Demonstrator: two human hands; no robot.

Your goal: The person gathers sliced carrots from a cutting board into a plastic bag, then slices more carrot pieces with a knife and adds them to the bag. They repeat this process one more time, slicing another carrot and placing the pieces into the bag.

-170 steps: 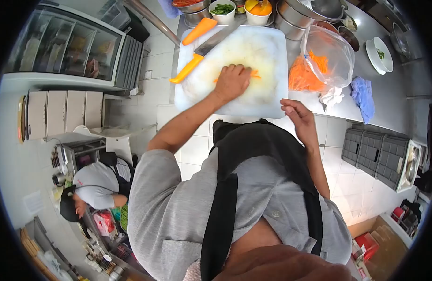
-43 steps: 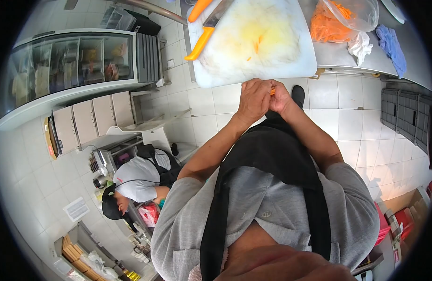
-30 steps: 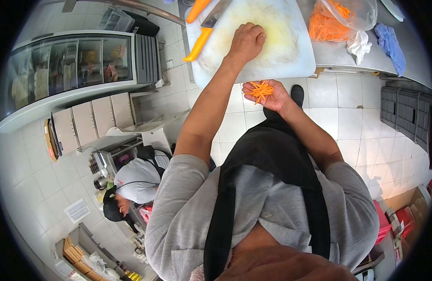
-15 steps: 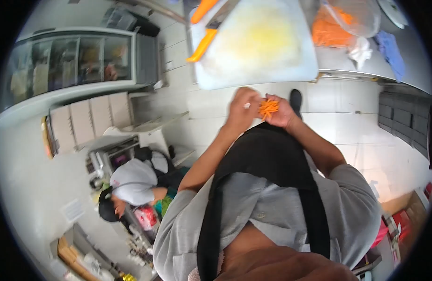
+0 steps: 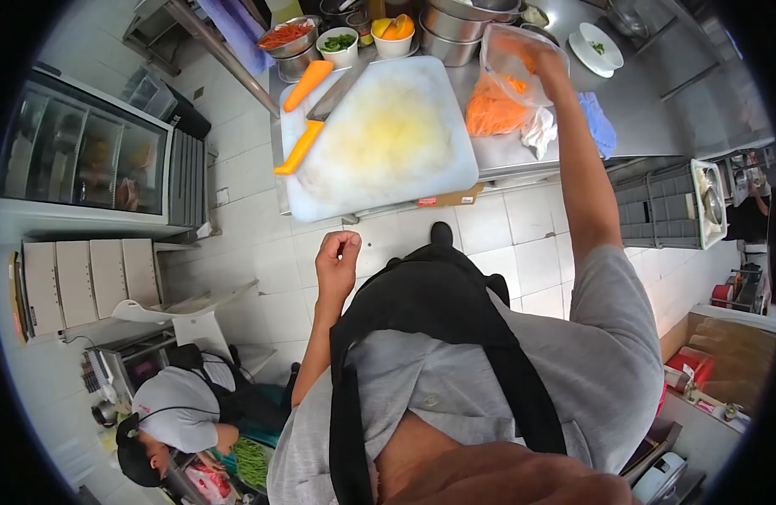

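Observation:
My right hand (image 5: 546, 61) reaches into the mouth of a clear plastic bag (image 5: 499, 52). Shredded carrot (image 5: 496, 108) fills the lower part of that bag. Plastic and blur hide the fingers of this hand. Over the floor, in front of my apron, my left hand (image 5: 337, 259) is closed, thumb against curled fingers; whatever it holds, if anything, is hidden. On the counter ahead lies a white cutting board (image 5: 329, 189) with a yellow stain. A knife with an orange handle (image 5: 299, 148) rests on its left side, beside another orange handle (image 5: 308, 84).
Behind the board stand a metal bowl of orange-red shreds (image 5: 287, 35), a cup of chopped greens (image 5: 337, 44) and stacked metal pots (image 5: 449, 35). A white cloth (image 5: 539, 132) and a blue cloth (image 5: 597, 124) lie by the bag. Another person (image 5: 181, 404) works at lower left.
My hands were together, carrot shreds in the right one. They have parted: the right moved forward into the bag, the left moved left. The view has shifted to show more counter.

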